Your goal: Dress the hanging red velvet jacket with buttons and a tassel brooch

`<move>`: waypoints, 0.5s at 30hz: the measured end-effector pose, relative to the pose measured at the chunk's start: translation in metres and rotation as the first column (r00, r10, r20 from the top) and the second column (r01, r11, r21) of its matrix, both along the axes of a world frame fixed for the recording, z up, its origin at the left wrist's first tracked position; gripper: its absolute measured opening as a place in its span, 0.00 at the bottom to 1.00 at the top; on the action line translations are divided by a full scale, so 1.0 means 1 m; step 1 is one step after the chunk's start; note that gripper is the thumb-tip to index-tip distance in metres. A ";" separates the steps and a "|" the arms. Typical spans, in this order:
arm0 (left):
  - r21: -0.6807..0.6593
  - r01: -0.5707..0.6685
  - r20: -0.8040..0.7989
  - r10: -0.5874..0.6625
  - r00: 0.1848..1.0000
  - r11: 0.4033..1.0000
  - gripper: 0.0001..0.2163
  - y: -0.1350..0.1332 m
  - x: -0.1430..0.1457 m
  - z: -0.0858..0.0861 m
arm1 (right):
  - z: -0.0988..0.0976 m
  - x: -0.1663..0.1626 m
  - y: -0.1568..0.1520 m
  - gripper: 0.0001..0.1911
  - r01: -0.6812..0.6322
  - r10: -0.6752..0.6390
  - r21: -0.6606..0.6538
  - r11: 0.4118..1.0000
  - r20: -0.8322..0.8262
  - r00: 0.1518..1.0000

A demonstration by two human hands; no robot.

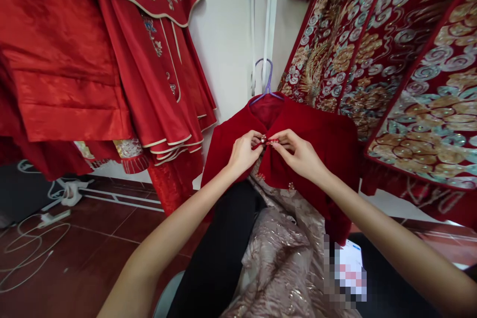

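Observation:
A dark red velvet jacket (316, 134) hangs in front of me on a purple hanger (268, 90). Below its collar, my left hand (244, 151) pinches the left front edge at a jeweled button (263, 138). Close beside it, almost touching, my right hand (296, 153) pinches the facing edge of the jacket front. Whether the button is fastened is hidden by the fingertips. Lower on the jacket sits another jeweled fastener (291, 187). Under the jacket a shiny pinkish-gold dress (283, 243) drapes down over my lap.
Plain red garments (149, 74) hang at the left, and heavily embroidered red ones (372, 49) at the right. White cables (33, 243) and a power strip (55, 216) lie on the tiled floor. A phone (350, 258) with a lit screen rests by my right thigh.

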State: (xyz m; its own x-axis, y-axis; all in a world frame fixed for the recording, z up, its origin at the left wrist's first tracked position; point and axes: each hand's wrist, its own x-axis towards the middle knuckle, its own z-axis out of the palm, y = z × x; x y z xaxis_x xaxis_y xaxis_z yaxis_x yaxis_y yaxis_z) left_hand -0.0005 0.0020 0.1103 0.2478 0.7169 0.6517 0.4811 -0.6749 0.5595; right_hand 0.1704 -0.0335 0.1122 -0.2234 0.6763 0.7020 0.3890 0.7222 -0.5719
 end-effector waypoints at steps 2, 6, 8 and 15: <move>-0.001 0.014 0.059 -0.013 0.998 1.000 0.11 0.000 -0.001 -0.004 | 0.001 -0.001 -0.001 0.08 0.027 -0.029 0.042 0.999 0.068 0.997; -0.013 -0.012 0.199 0.014 0.980 1.000 0.14 -0.004 0.001 -0.009 | 0.000 -0.005 -0.001 0.07 0.106 -0.115 0.104 0.989 0.085 0.990; -0.026 -0.007 0.242 0.013 0.970 1.000 0.12 -0.004 0.000 -0.010 | -0.001 -0.004 -0.001 0.07 0.127 -0.134 0.100 0.987 0.067 0.989; -0.035 0.045 0.192 -0.037 0.981 0.998 0.05 -0.002 -0.004 -0.007 | 0.003 -0.001 -0.002 0.06 0.119 -0.128 0.101 0.988 0.093 0.987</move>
State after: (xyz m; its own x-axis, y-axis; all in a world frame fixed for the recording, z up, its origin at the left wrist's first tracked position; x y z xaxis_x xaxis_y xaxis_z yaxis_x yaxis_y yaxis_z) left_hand -0.0045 0.0000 0.1030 0.1509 0.7345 0.6616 0.3345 -0.6677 0.6650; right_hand 0.1694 -0.0355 0.1156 -0.2134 0.6346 0.7428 0.5298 0.7140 -0.4578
